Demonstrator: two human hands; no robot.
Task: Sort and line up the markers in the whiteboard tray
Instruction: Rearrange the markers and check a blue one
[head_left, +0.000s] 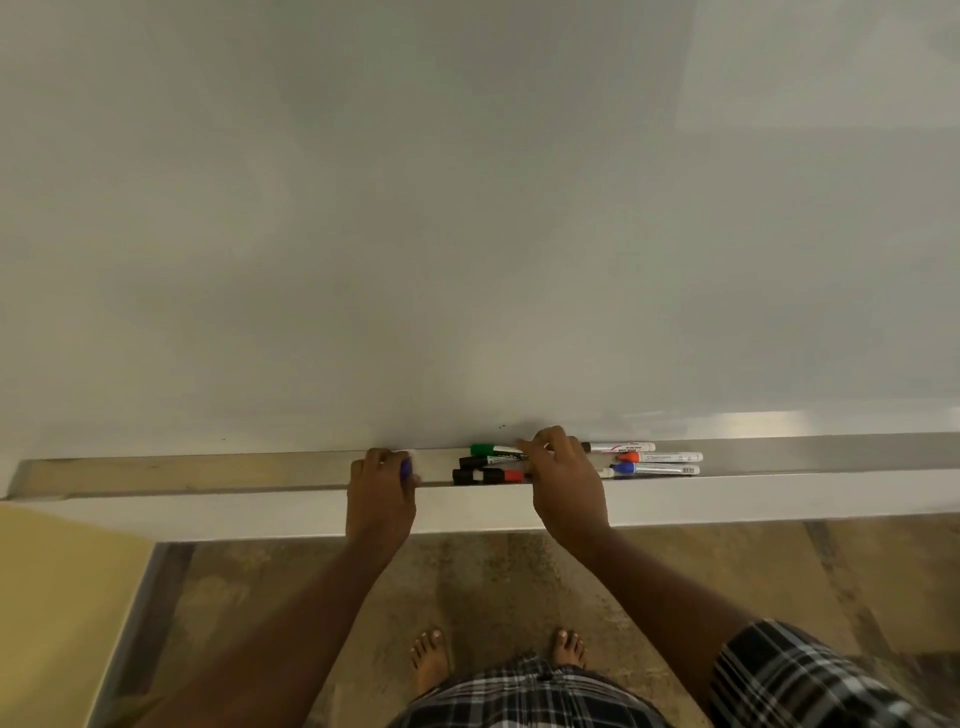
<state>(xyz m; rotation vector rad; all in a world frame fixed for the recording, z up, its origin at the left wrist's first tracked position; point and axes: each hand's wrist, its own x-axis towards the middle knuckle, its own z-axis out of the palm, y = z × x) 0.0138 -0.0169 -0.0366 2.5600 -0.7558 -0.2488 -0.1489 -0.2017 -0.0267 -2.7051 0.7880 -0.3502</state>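
Observation:
A long tray (208, 470) runs under the whiteboard (467, 208). My left hand (382, 486) is closed around a purple-capped marker (405, 466) at the tray's middle. My right hand (563, 478) reaches into a pile of markers, fingers on a green-capped marker (488, 449). Below it lie a black-capped marker (480, 461) and a black marker with a red band (488, 476). To the right of my hand lie white markers: one with a black tip (621, 447), an orange-capped one (660, 457) and a blue-capped one (652, 470).
The tray's left part (130, 467) holds no markers. The tray's white front lip (727, 496) runs across the view. A yellow wall (52, 597) stands at the lower left. My bare feet (431, 657) rest on the brown floor.

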